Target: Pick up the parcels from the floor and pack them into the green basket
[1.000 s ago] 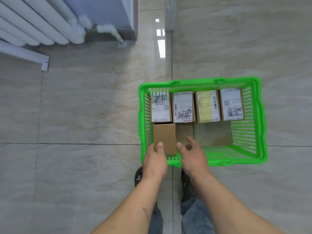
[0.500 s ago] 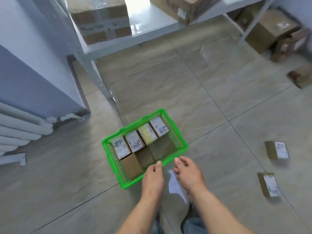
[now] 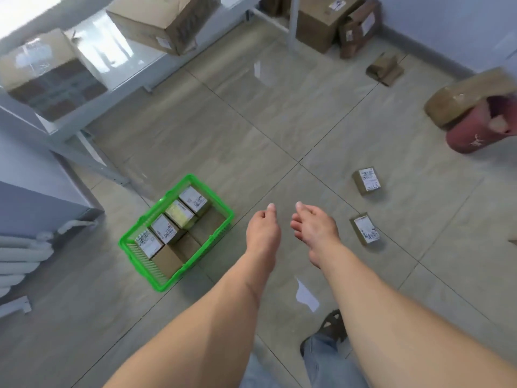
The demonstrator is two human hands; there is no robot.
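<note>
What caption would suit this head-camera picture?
Empty hands, left and right, between a part-filled green basket and two labelled parcels on the floor.

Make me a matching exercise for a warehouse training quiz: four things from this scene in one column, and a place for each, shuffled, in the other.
Things:
1. yellow-labelled parcel
2. large cardboard box
3. parcel nearest the right hand
4. white scrap of paper

Places:
A. on the floor beneath the right forearm
B. inside the green basket
C. on the grey shelf
D. on the bare floor, right of both hands

Pairs: 1-B, 2-C, 3-D, 4-A
</note>
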